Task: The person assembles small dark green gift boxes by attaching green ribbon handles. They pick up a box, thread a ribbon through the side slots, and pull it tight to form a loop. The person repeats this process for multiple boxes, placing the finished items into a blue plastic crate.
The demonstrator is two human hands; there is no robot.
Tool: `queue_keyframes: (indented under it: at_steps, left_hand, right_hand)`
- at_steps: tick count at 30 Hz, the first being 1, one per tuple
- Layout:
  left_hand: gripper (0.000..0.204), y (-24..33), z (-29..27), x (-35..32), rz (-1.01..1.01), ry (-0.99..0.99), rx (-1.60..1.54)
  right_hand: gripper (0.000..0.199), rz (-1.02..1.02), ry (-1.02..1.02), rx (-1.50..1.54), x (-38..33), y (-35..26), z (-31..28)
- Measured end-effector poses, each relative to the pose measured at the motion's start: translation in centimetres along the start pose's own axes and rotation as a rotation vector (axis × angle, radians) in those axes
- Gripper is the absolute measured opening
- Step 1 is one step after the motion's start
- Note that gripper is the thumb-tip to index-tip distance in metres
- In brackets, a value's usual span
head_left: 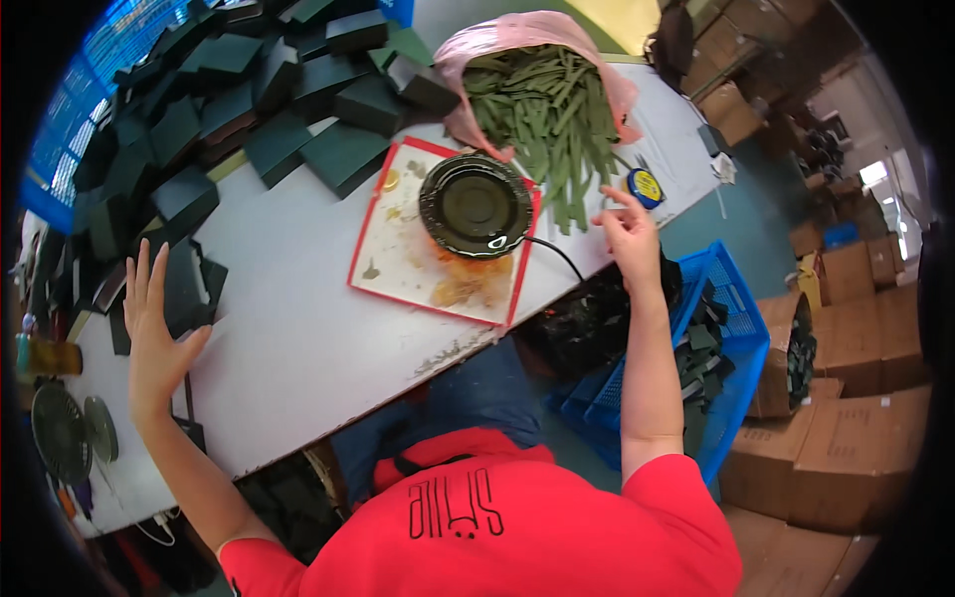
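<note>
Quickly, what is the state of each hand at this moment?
Left hand: open, fingers spread, beside dark green rectangular boxes.
Right hand: partly curled; whether it holds anything cannot be told.

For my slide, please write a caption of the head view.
Left hand beside dark green boxes; right hand near green strips; black dish between.

Dark green boxes [229,99] heaped at table's [298,328] far left corner, overlapping; count unclear, rearmost cut off by upper picture edge. Left hand [159,338] beside heap; contact with boxes unclear. Right hand [633,239] near table's right end; anything pinched in curled fingers too small to tell. Inner ends of green strips [542,104] hidden inside pink bag [497,33]. Black cord [564,256] lost from sight at near edge. Blue crate [734,403] below right end, partly covered by right forearm [652,388].
</note>
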State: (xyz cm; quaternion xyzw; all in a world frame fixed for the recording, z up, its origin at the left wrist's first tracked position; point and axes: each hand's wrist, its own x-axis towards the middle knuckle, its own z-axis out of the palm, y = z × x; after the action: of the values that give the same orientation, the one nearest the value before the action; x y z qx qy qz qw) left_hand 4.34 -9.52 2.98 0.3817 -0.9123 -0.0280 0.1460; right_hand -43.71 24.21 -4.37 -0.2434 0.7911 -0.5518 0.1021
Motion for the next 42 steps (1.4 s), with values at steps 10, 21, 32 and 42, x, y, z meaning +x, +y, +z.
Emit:
queue_keyframes:
  at_steps: [10,21,32,42]
  left_hand:
    - [0.097,2.4,1.5,2.3,0.03,0.038,-0.147]
    - [0.094,11.5,4.4,-3.5,0.282,-0.26,-0.311]
    - [0.087,12.9,5.3,-3.7,0.268,-0.207,-0.288]
    - [0.085,13.0,5.3,-3.8,0.257,-0.193,-0.306]
  right_hand:
    - [0.036,0.089,-0.219,0.326,-4.8,-4.1,-0.6]
    - [0.019,-0.361,-0.178,-0.103,-10.3,-8.2,0.8]
    - [0.018,0.351,-0.378,0.68,-11.5,-7.6,6.8]
    - [0.018,0.335,-0.333,0.699,-10.9,-6.9,7.1]
